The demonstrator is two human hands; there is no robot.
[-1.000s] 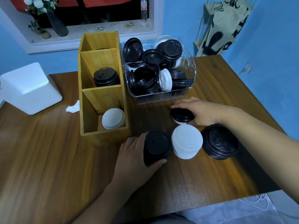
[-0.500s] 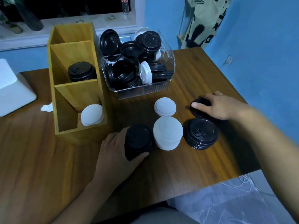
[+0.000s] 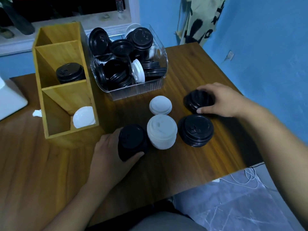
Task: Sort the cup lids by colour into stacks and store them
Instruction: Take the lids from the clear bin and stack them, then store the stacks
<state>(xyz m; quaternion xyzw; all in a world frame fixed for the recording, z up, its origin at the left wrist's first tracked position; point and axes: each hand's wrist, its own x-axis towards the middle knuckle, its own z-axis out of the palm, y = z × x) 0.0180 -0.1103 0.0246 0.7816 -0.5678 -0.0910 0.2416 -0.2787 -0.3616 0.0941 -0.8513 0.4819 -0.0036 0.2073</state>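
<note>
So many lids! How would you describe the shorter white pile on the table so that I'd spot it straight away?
Find the clear bin of mixed lids at the back of the table. Just in front of it, on the wood, sits the short white pile. Its neighbours are black piles or the taller white pile nearer the person.

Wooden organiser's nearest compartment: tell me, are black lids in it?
No, white lids sit in the nearest compartment of the wooden organiser.
</note>
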